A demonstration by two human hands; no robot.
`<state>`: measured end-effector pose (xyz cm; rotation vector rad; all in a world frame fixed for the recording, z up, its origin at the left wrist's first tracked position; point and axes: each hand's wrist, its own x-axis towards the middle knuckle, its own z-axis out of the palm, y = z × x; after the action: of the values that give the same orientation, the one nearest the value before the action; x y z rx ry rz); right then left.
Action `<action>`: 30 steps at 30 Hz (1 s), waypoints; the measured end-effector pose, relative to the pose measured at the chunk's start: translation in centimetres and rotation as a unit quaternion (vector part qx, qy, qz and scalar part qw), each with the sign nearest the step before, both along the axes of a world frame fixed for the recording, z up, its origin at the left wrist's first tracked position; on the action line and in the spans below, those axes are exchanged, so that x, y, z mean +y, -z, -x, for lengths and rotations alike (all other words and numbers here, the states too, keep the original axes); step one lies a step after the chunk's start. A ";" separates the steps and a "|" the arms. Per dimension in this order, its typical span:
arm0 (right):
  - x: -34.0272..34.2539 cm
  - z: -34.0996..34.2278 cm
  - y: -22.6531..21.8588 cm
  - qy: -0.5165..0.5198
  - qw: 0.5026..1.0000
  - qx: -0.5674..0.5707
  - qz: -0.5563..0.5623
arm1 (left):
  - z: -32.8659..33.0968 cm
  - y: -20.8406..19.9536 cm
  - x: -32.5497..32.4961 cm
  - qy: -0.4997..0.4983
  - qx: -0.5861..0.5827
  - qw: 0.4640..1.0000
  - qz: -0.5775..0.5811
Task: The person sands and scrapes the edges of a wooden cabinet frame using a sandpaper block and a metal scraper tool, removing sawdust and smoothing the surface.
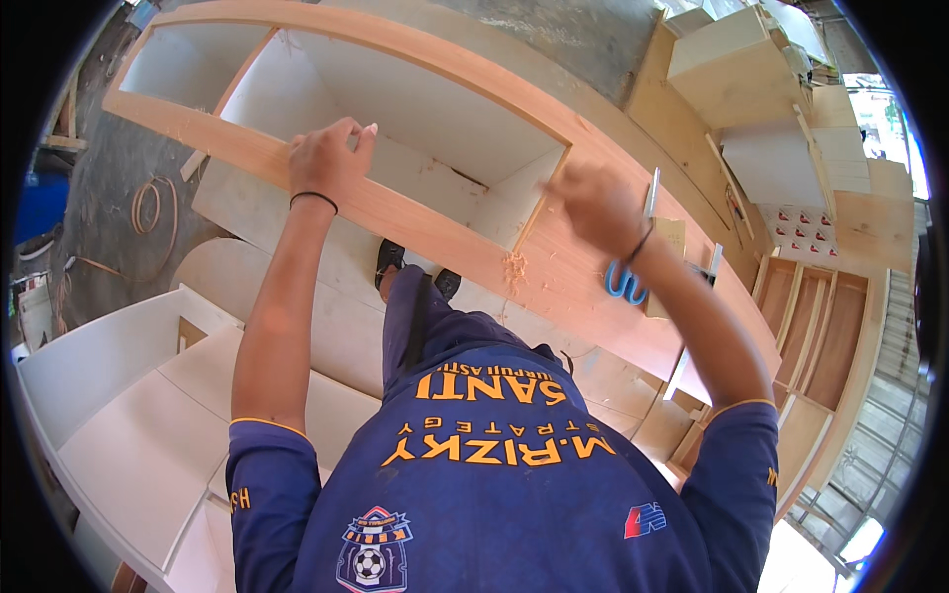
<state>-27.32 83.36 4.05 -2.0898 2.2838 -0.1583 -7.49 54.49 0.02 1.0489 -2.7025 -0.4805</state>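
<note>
The wooden cabinet (435, 225) lies directly ahead of the person, open compartments facing upward, its long axis running obliquely from far left to near right. The right hand (601, 203) is over the cabinet's right-hand panel, just beside the thin cross strip (542, 200) that bounds the large compartment on the right; that strip lies to the hand's left and runs across the cabinet's long axis. The right hand is the nearer of the two to this strip. It is motion-blurred, its fingers appear drawn in, and whether it grips anything cannot be told. The left hand (328, 163) is over the cabinet's near rail, farther left, fingers loosely curled; no object shows in it, though the palm is hidden and contact with the rail cannot be confirmed. Pale wood shavings (515, 272) sit on the cabinet's near face, close to the strip's near end. A blue-handled tool (625, 287) lies on the cabinet's right-hand panel, below the right wrist. Left of the cabinet, a coiled hose (145, 205) rests on a grey floor (104, 163); right of the cabinet stand a slatted wooden frame (806, 321) and assorted boards.
</note>
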 end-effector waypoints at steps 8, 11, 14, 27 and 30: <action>-1.5 4.0 -0.2 0.015 0.998 0.055 0.017 | 0.2 -0.3 0.1 -0.002 -0.009 1.000 -0.013; 0.1 -0.4 0.4 -0.050 0.999 -0.008 -0.009 | -0.3 -0.2 0.1 -0.006 -0.022 1.000 -0.014; 0.3 -2.3 -1.3 -0.037 0.998 -0.027 -0.052 | 0.1 -0.4 0.2 -0.007 -0.025 1.000 -0.016; 0.7 -3.0 -0.1 -0.106 0.992 -0.039 -0.063 | -0.3 0.2 -0.2 -0.008 -0.035 0.999 -0.014; 0.2 -1.7 -0.8 -0.023 0.999 -0.015 -0.036 | 0.1 -0.5 0.1 -0.003 -0.041 0.999 -0.016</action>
<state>-25.65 83.54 4.89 -2.0883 2.1900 -0.1031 -7.62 54.60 0.57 1.1072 -2.7702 -0.4918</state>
